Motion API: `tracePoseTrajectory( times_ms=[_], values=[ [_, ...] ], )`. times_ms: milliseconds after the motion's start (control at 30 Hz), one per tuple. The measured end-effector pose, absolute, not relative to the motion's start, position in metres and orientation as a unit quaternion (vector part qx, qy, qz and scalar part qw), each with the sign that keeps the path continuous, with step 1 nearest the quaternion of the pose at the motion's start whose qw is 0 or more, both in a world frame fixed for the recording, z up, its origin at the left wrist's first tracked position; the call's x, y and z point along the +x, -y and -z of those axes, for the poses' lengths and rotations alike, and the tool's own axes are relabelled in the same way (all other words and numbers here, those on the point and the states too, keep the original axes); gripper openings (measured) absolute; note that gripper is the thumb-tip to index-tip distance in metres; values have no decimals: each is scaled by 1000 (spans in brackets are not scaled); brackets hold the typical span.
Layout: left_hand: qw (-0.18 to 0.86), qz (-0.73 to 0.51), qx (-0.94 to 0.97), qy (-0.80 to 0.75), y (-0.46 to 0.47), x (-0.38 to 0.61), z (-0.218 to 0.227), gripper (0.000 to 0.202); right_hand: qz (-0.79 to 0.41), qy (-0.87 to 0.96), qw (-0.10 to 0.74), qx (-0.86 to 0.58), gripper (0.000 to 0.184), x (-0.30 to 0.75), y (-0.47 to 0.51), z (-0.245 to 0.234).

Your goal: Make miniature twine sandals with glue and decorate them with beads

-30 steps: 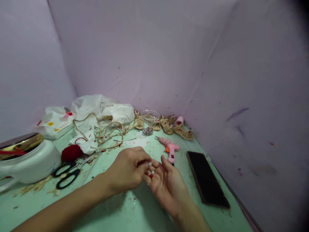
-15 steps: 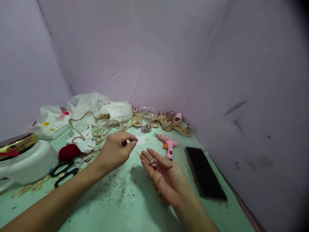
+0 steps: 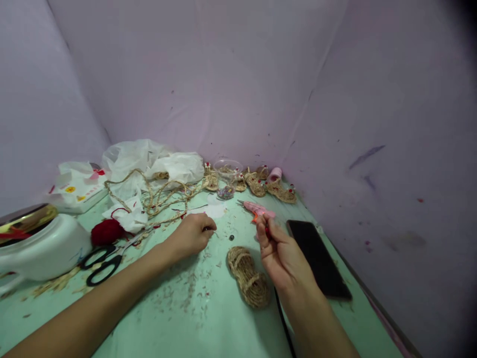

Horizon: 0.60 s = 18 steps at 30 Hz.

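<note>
My left hand (image 3: 196, 232) rests low over the tabletop, thumb and fingers curled together; anything in its pinch is hidden. My right hand (image 3: 280, 256) is turned palm up with its fingers curled in. A spot of red shows between those fingers, where beads (image 3: 267, 229) appear to be held. The pink glue gun (image 3: 257, 209) lies just behind it, its handle covered by the fingers. Left of my right hand lies a small slipper of coiled straw rope (image 3: 249, 278), with a strap across it. A small dark round piece (image 3: 231, 237) sits on the table between my hands.
A phone (image 3: 318, 258) lies at right. Finished straw slippers (image 3: 280, 191) and a clear cup of beads (image 3: 226, 191) stand along the back. At left are rope (image 3: 164, 196), plastic bags (image 3: 136, 154), red yarn (image 3: 107, 232), black-handled scissors (image 3: 104, 268) and a white pot (image 3: 48, 251).
My right hand has moved right and up, and its flat palm has curled over the red and white beads, uncovering the straw slipper. My left hand has lowered slightly toward the table.
</note>
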<state>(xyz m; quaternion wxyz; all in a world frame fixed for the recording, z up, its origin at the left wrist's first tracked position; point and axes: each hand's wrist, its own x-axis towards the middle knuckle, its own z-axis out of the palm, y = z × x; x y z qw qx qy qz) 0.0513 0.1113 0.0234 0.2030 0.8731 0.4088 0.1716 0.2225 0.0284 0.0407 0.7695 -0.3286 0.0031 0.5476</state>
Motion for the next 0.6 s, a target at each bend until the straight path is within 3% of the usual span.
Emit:
tracePoseTrajectory(
  times_ms=[167,400,600],
  values=[
    [212,-166,893,-361,-114,65,-12,19,-564,12,756,-330,16,221,-29,-40],
    [275,-168,884,-340,-117,86,-9,12,-577,-45,731,-362,28,217,-27,-48],
    [421,-209,805,-361,-113,77,-32,22,-614,27,688,-387,10,213,-25,-41]
  ],
)
